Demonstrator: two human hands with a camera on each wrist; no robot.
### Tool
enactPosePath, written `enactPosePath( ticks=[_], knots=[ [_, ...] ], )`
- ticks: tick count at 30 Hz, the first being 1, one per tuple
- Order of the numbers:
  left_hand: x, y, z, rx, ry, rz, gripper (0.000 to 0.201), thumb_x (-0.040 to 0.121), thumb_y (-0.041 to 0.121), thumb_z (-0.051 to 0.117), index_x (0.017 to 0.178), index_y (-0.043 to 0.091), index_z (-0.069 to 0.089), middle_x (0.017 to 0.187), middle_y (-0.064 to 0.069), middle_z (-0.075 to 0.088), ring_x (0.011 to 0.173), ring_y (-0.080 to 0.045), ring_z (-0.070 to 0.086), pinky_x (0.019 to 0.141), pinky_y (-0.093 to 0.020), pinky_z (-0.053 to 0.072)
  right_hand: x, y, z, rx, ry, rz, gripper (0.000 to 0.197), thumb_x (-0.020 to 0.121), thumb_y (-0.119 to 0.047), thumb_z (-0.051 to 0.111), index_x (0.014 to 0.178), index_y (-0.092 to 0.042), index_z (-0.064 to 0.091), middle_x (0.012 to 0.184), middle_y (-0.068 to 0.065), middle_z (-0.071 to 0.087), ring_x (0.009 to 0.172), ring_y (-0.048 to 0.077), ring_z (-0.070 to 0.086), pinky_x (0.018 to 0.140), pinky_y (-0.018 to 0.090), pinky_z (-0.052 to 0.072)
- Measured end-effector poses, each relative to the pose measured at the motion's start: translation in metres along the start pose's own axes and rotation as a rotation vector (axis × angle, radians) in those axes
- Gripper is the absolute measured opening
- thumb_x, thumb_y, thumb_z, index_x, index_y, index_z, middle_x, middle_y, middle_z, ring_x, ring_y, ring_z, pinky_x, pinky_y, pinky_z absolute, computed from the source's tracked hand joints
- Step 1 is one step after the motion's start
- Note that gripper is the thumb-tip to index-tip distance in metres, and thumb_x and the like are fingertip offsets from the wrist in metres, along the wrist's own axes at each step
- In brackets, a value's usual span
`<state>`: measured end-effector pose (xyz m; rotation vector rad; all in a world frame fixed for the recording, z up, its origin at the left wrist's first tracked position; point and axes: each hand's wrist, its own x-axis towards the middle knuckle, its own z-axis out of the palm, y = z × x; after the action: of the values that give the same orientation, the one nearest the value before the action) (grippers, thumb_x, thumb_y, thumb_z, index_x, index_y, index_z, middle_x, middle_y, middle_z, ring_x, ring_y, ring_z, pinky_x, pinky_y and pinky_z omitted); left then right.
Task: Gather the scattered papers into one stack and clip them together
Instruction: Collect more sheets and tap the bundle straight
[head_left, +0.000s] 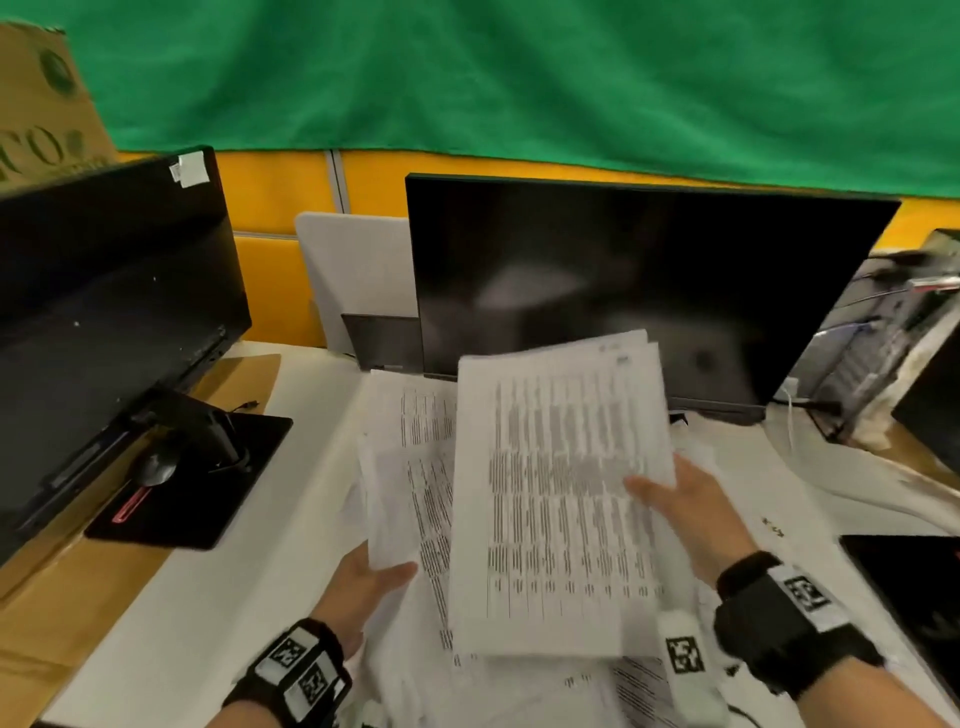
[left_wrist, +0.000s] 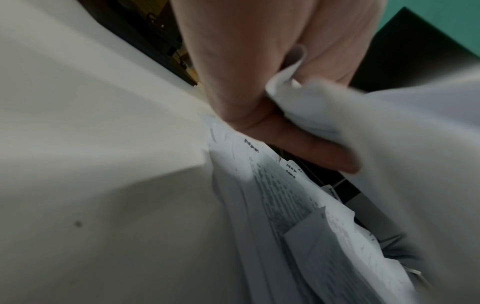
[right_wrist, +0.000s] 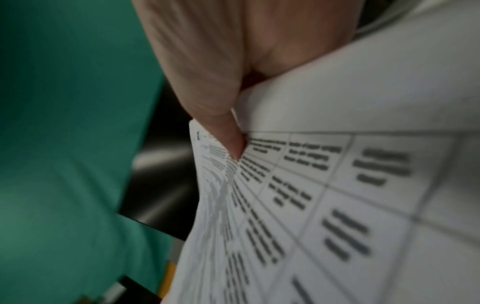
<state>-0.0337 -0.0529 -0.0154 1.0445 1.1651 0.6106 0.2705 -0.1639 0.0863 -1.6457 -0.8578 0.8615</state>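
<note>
My right hand (head_left: 680, 512) pinches a bundle of printed table sheets (head_left: 561, 499) by its right edge, thumb on top, and holds it raised above the desk. In the right wrist view the thumb (right_wrist: 228, 139) presses onto these printed sheets (right_wrist: 337, 205). My left hand (head_left: 363, 582) grips the lower corner of other sheets (head_left: 405, 467), lifted to the left of the bundle. The left wrist view shows that hand (left_wrist: 272, 123) with a paper corner (left_wrist: 298, 98) bunched between thumb and fingers. More loose papers (head_left: 519, 686) lie on the desk beneath. I see no clip.
A black monitor (head_left: 649, 291) stands right behind the papers, another monitor (head_left: 104, 312) with its stand base (head_left: 197, 478) at the left. A white marker-tagged object (head_left: 685, 665) lies near my right wrist. Clutter (head_left: 883, 353) sits at the right, a dark slab (head_left: 914, 587) at right front.
</note>
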Motion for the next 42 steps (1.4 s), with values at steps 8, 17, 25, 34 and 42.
enactPosePath(
  ticks=[8,17,25,34,42],
  knots=[
    [-0.014,0.019,0.003,-0.074,-0.190,0.060,0.076,0.057,0.040,0.086,0.122,0.011,0.060,0.110,-0.014,0.072,0.100,-0.033,0.069,0.091,-0.052,0.052,0.001,0.052,0.029,0.290,-0.195,0.390,0.068,0.061,-0.032,0.085,0.121,-0.013,0.060,0.114,0.013,0.070,0.106,0.034,0.066,0.095,0.052,0.049],
    [-0.008,0.098,0.026,0.067,-0.196,0.299,0.084,0.036,0.058,0.087,0.110,0.025,0.062,0.110,0.002,0.072,0.105,-0.018,0.067,0.095,-0.041,0.052,0.011,0.007,0.024,0.302,-0.215,0.145,0.076,0.049,-0.030,0.091,0.118,-0.013,0.063,0.111,0.008,0.072,0.106,0.028,0.067,0.098,0.051,0.047],
    [0.006,0.152,0.039,0.060,-0.253,0.530,0.069,0.043,0.048,0.088,0.106,0.030,0.065,0.108,0.009,0.073,0.101,-0.010,0.069,0.084,-0.027,0.056,0.027,-0.034,0.005,0.062,-0.021,-0.150,0.074,0.048,-0.037,0.089,0.112,-0.009,0.065,0.100,-0.001,0.075,0.098,0.011,0.070,0.093,0.033,0.051],
    [0.025,0.137,0.065,-0.013,-0.125,0.427,0.032,0.071,0.008,0.078,0.101,0.017,0.070,0.098,-0.001,0.076,0.094,-0.014,0.071,0.099,-0.045,0.049,0.032,-0.028,0.017,0.235,-0.058,-0.178,0.058,0.061,-0.020,0.085,0.115,-0.018,0.064,0.106,0.000,0.074,0.103,0.020,0.069,0.095,0.044,0.050],
    [0.019,0.134,0.068,-0.172,-0.061,0.479,0.040,0.063,0.033,0.073,0.100,0.019,0.067,0.100,-0.001,0.075,0.097,-0.020,0.070,0.094,-0.043,0.051,0.030,-0.050,0.009,0.242,0.063,-0.328,0.027,0.075,-0.016,0.076,0.101,-0.015,0.071,0.096,0.000,0.076,0.091,0.017,0.071,0.081,0.034,0.053]
  ],
)
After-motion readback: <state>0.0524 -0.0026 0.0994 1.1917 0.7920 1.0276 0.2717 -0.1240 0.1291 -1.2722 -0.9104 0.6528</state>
